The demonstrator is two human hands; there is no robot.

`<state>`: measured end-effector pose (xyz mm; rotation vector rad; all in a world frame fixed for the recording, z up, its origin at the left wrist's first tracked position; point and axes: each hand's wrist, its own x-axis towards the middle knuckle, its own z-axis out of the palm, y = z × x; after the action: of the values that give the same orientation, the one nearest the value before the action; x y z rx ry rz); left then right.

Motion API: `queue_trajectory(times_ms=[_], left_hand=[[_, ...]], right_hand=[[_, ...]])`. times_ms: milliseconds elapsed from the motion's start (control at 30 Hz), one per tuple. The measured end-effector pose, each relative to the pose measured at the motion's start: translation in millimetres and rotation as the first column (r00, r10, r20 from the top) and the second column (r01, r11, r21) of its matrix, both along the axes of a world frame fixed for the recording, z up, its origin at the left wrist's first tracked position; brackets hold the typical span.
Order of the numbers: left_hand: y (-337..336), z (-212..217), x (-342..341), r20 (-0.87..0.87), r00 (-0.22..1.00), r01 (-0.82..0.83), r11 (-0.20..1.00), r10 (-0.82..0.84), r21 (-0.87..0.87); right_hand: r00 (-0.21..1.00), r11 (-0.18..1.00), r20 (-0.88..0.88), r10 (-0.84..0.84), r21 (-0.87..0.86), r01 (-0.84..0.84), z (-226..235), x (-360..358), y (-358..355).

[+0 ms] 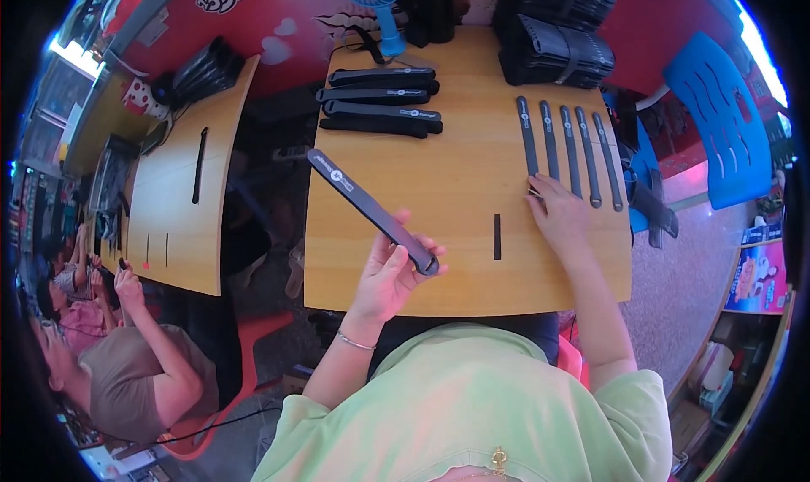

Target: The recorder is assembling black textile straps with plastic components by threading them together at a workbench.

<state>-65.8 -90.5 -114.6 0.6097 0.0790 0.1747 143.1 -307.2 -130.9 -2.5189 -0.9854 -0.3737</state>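
Note:
My left hand [384, 275] is closed round the lower end of a long dark strap [363, 199], lifted at a slant above the table. The strap has a white printed mark near its far end and a slotted loop at the near end. On the right, several similar straps [570, 148] lie side by side. My right hand [558, 216] has its fingertips closed at the near end of the leftmost strap [526, 136] in that row, partly covering it. A short black strip [497, 237] lies flat between my hands.
Bundled black straps [380, 102] lie at the back left of the wooden table [456, 170]; stacked black bundles [561, 51] are at the back right. A blue fan [384, 13] stands behind. A blue chair [717, 119] is to the right; a co-worker [148, 372] sits at the left table [173, 203].

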Motion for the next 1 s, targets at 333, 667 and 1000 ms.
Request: queue_trajectory(times_ms=[333, 667, 1000], left_hand=[[-1.8, 1.4, 8.5, -0.005, 0.996, -0.093, 0.994, 0.094, 0.062], [-16.6, 15.1, 18.6, -0.034, 0.924, -0.375, 0.918, 0.382, 0.129], [-22.1, 19.1, 19.9, 0.089, 0.875, -0.48, 0.826, 0.476, 0.297]], right_hand=[[0.989, 0.971, -0.093, 0.116, 0.222, -0.093, 48.4, -37.0, 22.2], [0.861, 0.866, -0.225, 0.456, 0.335, -0.371, 74.9, -111.2, 62.1], [0.884, 0.856, -0.213, 0.415, 0.419, -0.301, 66.3, -116.0, 70.1]])
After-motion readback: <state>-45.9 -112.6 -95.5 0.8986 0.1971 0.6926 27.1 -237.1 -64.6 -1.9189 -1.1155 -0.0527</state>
